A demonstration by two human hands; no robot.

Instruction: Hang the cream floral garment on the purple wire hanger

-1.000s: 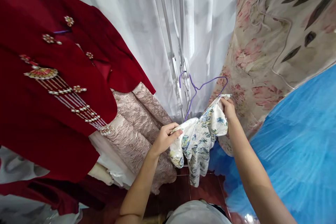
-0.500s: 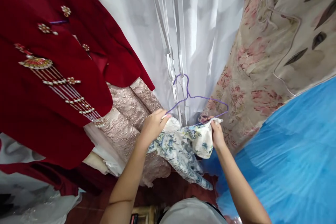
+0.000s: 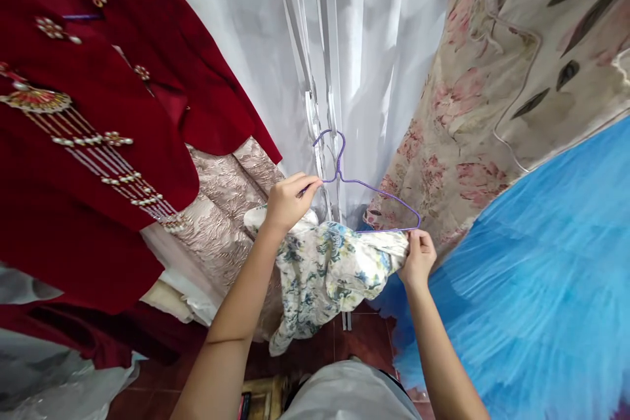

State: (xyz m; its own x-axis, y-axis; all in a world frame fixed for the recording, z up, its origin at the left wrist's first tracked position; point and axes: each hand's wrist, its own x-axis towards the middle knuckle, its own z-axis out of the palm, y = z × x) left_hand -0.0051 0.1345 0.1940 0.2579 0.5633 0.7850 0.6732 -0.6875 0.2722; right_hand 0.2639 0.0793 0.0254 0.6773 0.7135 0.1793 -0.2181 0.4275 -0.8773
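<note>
A purple wire hanger [image 3: 339,174] is held up in the middle of the view, its hook at the top. My left hand [image 3: 291,202] is closed on the hanger's left arm, near the neck. White cloth with a blue and green flower print, a garment [image 3: 317,269], hangs below the hanger's bottom bar. My right hand [image 3: 418,254] pinches the garment's upper right edge by the hanger's right corner. The garment's left part passes behind my left hand and forearm. How it sits on the left end of the hanger is hidden.
To the left hang a dark red jacket [image 3: 98,210] with beaded ornaments and a pink textured garment [image 3: 221,210]. A white curtain [image 3: 378,33] with straps is ahead. On the right are a floral beige garment [image 3: 453,111] and blue tulle [image 3: 531,275]. Red tiled floor [image 3: 364,335] lies below.
My left hand has shifted up from the garment's left side onto the hanger's arm. My right hand has moved slightly right, drawing the garment's edge outward. The garment's lower end has swung left.
</note>
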